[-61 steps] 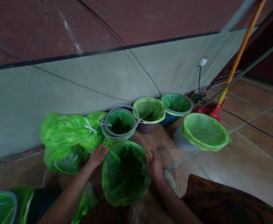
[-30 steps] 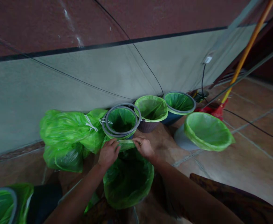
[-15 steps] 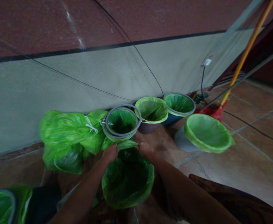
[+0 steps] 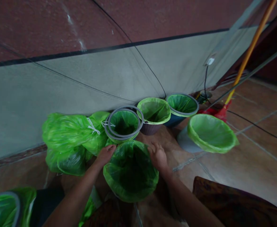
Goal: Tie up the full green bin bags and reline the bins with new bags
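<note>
The green-lined bin (image 4: 133,196) stands between the left hand (image 4: 106,154) and right hand (image 4: 158,156), both at its rim; whether their fingers grip the liner (image 4: 113,176), I cannot tell; its far edge sits close to the ring-topped bin (image 4: 123,137); bare floor (image 4: 184,176) opens rightward; half a second ago both hands met nearer together at that far edge, now they are spread to the sides.

Worn on head, looking forward and down at floor (image 4: 235,170) from above its near side, over both forearms (image 4: 76,193). Facing wall (image 4: 105,69) behind floor's far edge, somewhat askew, so showing that edge sloping up rightward. Near enough to see down into lined bin (image 4: 131,173) between left hand (image 4: 106,155) and right hand (image 4: 159,157); farther from row of bins (image 4: 156,108) at floor's far edge. Cropping gray-rimmed bin (image 4: 17,204) toward floor's near left corner.
</note>
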A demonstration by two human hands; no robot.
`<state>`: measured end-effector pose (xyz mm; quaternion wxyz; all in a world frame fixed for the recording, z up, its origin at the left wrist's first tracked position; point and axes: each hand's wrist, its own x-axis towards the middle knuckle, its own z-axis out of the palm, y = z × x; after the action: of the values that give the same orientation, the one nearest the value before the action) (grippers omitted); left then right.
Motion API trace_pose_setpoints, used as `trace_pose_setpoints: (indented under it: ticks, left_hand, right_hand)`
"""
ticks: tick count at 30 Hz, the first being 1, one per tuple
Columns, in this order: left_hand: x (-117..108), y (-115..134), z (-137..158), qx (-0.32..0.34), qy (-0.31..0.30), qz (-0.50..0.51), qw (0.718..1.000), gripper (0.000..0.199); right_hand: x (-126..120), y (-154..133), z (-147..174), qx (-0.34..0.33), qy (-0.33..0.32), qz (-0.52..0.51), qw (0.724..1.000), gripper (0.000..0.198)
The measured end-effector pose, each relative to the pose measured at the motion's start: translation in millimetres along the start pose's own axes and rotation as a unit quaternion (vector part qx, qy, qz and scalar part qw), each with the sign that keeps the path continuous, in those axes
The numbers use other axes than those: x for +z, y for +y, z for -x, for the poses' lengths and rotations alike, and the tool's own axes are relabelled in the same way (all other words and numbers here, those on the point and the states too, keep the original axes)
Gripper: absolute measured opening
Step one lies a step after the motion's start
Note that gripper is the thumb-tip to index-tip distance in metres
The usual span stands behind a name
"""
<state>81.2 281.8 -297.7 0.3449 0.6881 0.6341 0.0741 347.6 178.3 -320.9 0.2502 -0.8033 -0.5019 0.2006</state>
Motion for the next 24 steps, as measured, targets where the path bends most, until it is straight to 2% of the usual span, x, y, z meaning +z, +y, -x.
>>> trace_pose_setpoints:
  ticks: [4, 7, 12, 15, 20, 22, 24]
  left_hand:
    - [7.2, 12.8, -0.2, 0.002, 0.01, -0.061, 0.998, 0.038]
    - [11.6, 17.8, 4.6, 0.008, 0.025, -0.106, 0.994, 0.025]
    - [10.1, 20.7, 15.7, 0.021, 0.03, -0.171, 0.985, 0.021]
    - [5.0, 18.7, 18.1, 0.073, 0.007, -0.222, 0.972, 0.023]
    - [-1.8, 15.0, 20.2, 0.165, -0.019, -0.292, 0.942, 0.025]
    - [-2.5, 15.9, 20.8, 0.187, -0.009, -0.294, 0.937, 0.018]
    - [-1.4, 19.2, 19.4, 0.174, 0.028, -0.265, 0.948, 0.013]
  right_hand:
    - [7.5, -40.1, -47.5, -0.08, -0.103, -0.049, 0.99, 0.033]
    - [21.8, -46.5, -55.6, -0.113, -0.147, -0.047, 0.981, 0.029]
    - [30.3, -28.0, -46.4, -0.144, -0.123, -0.058, 0.98, 0.027]
    - [25.7, -18.9, -46.3, -0.164, -0.126, -0.036, 0.978, 0.029]
    - [19.0, -5.7, -46.6, -0.193, -0.172, 0.011, 0.966, 0.027]
    - [17.5, -2.3, -45.9, -0.205, -0.148, -0.005, 0.968, 0.025]
    - [16.5, -5.1, -46.4, -0.226, -0.095, -0.039, 0.969, 0.025]
